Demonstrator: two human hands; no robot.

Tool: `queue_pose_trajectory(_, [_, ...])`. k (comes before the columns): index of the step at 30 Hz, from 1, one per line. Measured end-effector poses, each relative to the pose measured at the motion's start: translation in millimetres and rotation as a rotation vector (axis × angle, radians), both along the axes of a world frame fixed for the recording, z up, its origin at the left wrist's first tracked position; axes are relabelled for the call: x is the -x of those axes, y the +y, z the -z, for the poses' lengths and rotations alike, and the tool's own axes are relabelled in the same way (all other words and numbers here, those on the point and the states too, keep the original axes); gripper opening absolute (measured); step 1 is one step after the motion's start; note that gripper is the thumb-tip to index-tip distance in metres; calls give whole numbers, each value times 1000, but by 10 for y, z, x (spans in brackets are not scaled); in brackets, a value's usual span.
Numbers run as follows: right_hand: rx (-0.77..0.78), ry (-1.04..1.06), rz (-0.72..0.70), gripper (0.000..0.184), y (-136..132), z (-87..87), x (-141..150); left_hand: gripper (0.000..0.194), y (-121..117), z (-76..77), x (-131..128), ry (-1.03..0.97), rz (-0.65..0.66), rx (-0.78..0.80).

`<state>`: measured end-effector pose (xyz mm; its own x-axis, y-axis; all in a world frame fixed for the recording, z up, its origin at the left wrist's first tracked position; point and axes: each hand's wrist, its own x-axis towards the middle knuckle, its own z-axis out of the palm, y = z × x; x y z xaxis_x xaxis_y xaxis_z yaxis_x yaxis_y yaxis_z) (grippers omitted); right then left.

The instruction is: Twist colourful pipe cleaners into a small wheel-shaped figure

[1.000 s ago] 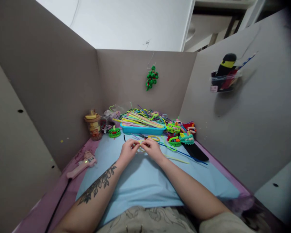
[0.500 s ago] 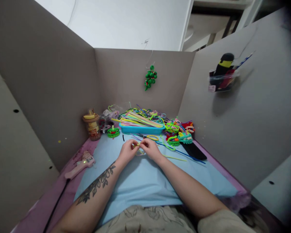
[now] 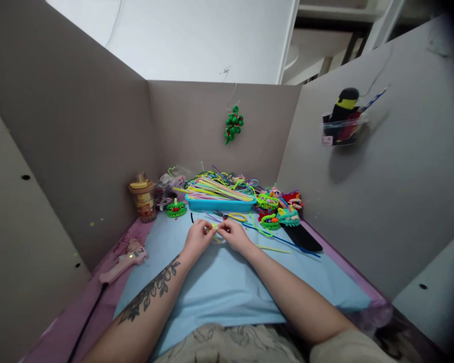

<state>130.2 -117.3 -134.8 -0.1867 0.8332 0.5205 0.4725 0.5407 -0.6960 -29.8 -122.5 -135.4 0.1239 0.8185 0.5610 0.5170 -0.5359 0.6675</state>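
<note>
Left hand [image 3: 197,238] and right hand [image 3: 236,237] pinch a small yellow piece [image 3: 214,227] over the middle of the counter [image 3: 62,322]. It is probably light and bendable (fuzzy wire, perhaps), best held near its ends.

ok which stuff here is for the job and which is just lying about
Likely for the job:
- yellowish piece, in left hand and right hand
- pipe cleaners
- blue tray
- yellow-handled tool
- pink glue gun

Probably incidental:
- lidded cup
- black flat object
- hanging green ornament
</note>
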Motion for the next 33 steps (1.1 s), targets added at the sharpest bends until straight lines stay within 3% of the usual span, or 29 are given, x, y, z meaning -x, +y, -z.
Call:
queue_pose_trajectory(8, [3, 39, -5, 13, -42, -56, 10, 6, -114, -99, -43, -7, 64, -68])
queue_pose_trajectory(18, [86, 113, 16, 13, -26, -28, 49, 16, -174, -86, -82, 225, 12, -245])
queue_pose_trajectory(24, [6, 77, 27, 11, 22, -11, -15, 14, -49, -61, -43, -4, 84, -86])
queue_pose_trajectory(28, [-102, 11, -21, 11, -10, -36, -26, 16, -17, -72, -11, -6, 132, -60])
queue_pose_trajectory(33, [-186, -20, -59, 11, -39, -46, -34, 28, -4, -55, -9, -81, 71, 80])
